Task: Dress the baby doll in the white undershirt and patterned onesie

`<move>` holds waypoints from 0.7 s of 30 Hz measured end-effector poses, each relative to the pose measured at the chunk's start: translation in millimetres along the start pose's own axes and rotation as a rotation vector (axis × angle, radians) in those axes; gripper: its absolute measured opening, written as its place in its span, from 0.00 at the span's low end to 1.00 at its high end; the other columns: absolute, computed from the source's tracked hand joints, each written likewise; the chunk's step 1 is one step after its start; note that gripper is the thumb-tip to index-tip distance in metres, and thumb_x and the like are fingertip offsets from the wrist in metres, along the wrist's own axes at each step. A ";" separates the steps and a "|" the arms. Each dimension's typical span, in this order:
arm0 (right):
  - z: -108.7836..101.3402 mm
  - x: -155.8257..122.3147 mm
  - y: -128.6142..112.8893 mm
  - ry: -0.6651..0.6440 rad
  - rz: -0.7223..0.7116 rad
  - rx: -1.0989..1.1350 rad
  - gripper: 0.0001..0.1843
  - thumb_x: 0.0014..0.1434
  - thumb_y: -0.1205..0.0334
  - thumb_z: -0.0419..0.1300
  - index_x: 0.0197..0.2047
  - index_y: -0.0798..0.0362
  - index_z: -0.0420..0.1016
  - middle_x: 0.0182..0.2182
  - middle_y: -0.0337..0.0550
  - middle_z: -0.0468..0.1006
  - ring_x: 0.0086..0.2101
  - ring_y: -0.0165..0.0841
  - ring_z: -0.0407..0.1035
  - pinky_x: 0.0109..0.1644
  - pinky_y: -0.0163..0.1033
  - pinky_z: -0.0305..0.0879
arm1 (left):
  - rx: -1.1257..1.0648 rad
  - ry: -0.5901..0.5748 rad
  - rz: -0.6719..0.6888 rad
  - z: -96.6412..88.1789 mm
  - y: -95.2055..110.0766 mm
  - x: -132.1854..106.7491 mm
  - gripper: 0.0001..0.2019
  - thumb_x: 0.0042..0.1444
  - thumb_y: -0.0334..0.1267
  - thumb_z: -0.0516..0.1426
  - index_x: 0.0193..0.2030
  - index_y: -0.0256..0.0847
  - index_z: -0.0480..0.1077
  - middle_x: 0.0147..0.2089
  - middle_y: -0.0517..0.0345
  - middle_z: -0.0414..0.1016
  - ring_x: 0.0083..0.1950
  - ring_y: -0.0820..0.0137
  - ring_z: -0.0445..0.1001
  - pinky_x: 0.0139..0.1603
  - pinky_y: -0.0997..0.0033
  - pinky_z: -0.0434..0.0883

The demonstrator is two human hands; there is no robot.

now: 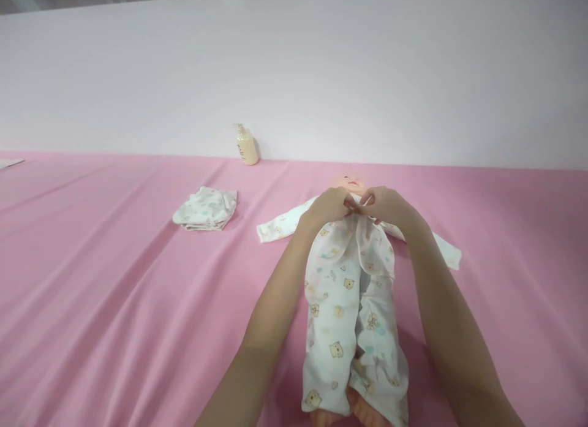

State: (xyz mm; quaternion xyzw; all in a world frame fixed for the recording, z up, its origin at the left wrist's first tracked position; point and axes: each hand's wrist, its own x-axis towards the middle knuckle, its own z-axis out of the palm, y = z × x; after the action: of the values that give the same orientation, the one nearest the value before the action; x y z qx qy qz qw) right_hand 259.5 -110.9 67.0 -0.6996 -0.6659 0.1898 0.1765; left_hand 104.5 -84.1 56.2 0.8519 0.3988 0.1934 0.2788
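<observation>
A baby doll (353, 181) lies on its back, dressed in a white top (282, 226) and white trousers (337, 317) with a bear print. Its sleeves stretch out to both sides and its feet poke out at the bottom. At the doll's neck, my left hand (331, 205) pinches the front of the top. Close against it, my right hand (384, 206) also has its fingers closed on the top's front edge. Below my hands the two front flaps hang apart. The exact fastening between my fingertips is hidden.
A folded patterned cloth (206, 208) lies to the left on the pink sheet (114, 280). Farther back, a cream pump bottle (247, 146) stands against the white wall (294, 71). A flat pale item (9, 163) shows at the far left edge.
</observation>
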 end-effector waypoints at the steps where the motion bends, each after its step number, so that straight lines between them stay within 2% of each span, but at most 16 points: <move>1: 0.2 0.7 0.2 0.038 -0.003 -0.005 0.13 0.48 0.59 0.65 0.37 0.55 0.72 0.31 0.43 0.78 0.19 0.27 0.68 0.26 0.33 0.62 | 0.002 0.009 -0.009 0.1 0.4 -0.5 0.15 0.48 0.25 0.52 0.37 0.40 0.77 0.37 0.54 0.78 0.36 0.68 0.72 0.37 0.71 0.68; 3: 0.9 1.5 -1.4 0.091 0.001 -0.043 0.12 0.46 0.63 0.66 0.36 0.55 0.74 0.34 0.43 0.78 0.22 0.28 0.69 0.29 0.33 0.62 | 0.017 0.042 -0.030 0.0 1.9 -2.3 0.12 0.48 0.26 0.53 0.35 0.39 0.76 0.38 0.53 0.78 0.36 0.68 0.72 0.37 0.71 0.68; 7: 2.4 -0.6 -7.5 0.082 0.003 -0.181 0.04 0.48 0.68 0.61 0.30 0.53 0.77 0.31 0.45 0.77 0.30 0.34 0.70 0.31 0.36 0.61 | 0.084 0.078 -0.079 -0.6 6.1 -6.3 0.06 0.49 0.30 0.55 0.30 0.38 0.73 0.37 0.52 0.77 0.34 0.67 0.72 0.35 0.70 0.68; 13: 5.7 -2.4 -9.3 0.155 0.002 -0.309 0.09 0.50 0.71 0.57 0.34 0.55 0.77 0.33 0.48 0.77 0.34 0.36 0.70 0.33 0.35 0.61 | 0.117 0.074 -0.086 -1.1 7.5 -6.4 0.04 0.50 0.31 0.55 0.29 0.38 0.72 0.36 0.52 0.76 0.32 0.68 0.71 0.33 0.69 0.66; 16: 7.9 -0.6 -8.7 0.150 -0.015 -0.350 0.05 0.52 0.68 0.58 0.31 0.55 0.75 0.28 0.47 0.75 0.33 0.36 0.70 0.32 0.35 0.61 | 0.105 0.065 -0.098 -1.2 6.8 -6.1 0.05 0.50 0.31 0.55 0.29 0.39 0.72 0.35 0.53 0.76 0.31 0.68 0.71 0.32 0.69 0.65; 19: 9.5 0.3 -8.5 0.121 -0.020 -0.382 0.08 0.54 0.60 0.59 0.28 0.55 0.73 0.23 0.48 0.72 0.31 0.38 0.69 0.30 0.36 0.60 | 0.084 0.071 -0.118 -0.6 7.1 -6.9 0.04 0.49 0.31 0.55 0.29 0.39 0.72 0.33 0.53 0.76 0.30 0.68 0.70 0.32 0.68 0.64; 21: 10.2 0.1 -8.5 0.107 -0.014 -0.382 0.08 0.53 0.59 0.60 0.28 0.55 0.72 0.23 0.47 0.71 0.31 0.40 0.70 0.30 0.37 0.59 | -0.024 0.113 -0.155 -0.2 7.4 -7.7 0.03 0.46 0.29 0.57 0.26 0.39 0.72 0.30 0.54 0.75 0.29 0.68 0.69 0.32 0.68 0.64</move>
State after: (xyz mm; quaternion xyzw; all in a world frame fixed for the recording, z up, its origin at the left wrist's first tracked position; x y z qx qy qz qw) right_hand 247.1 -110.4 62.5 -0.7249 -0.6842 0.0212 0.0769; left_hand 104.0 -94.0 60.2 0.8028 0.4764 0.2235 0.2802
